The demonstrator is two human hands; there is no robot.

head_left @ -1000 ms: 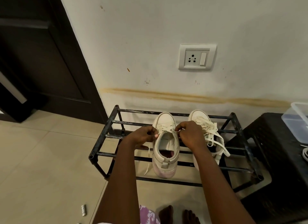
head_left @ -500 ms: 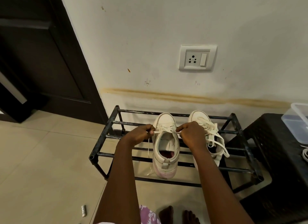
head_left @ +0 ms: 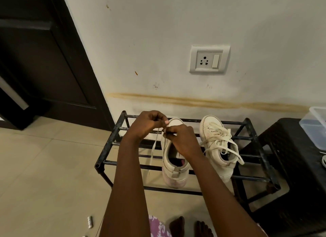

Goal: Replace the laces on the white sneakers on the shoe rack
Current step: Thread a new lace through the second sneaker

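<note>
White sneakers, one pair, set toes to the wall on a black metal shoe rack [head_left: 110, 139]; lace held at one shoe.
The near sneaker [head_left: 174, 173] is stood on the rack's bars below both hands. A flat white lace [head_left: 153, 152] is pinched in the curled fingers of the left hand [head_left: 148, 124], raised over the toe, and is left hanging beside the shoe. The right hand [head_left: 181, 141] is closed over the upper eyelets, fingertips pinched on the lace there. The second sneaker [head_left: 217, 148] is placed just beside it, its loose laces [head_left: 220, 141] draped over the sides. A wall socket [head_left: 209, 59] is mounted above; a dark stool [head_left: 291, 148] is kept beside the rack.
</note>
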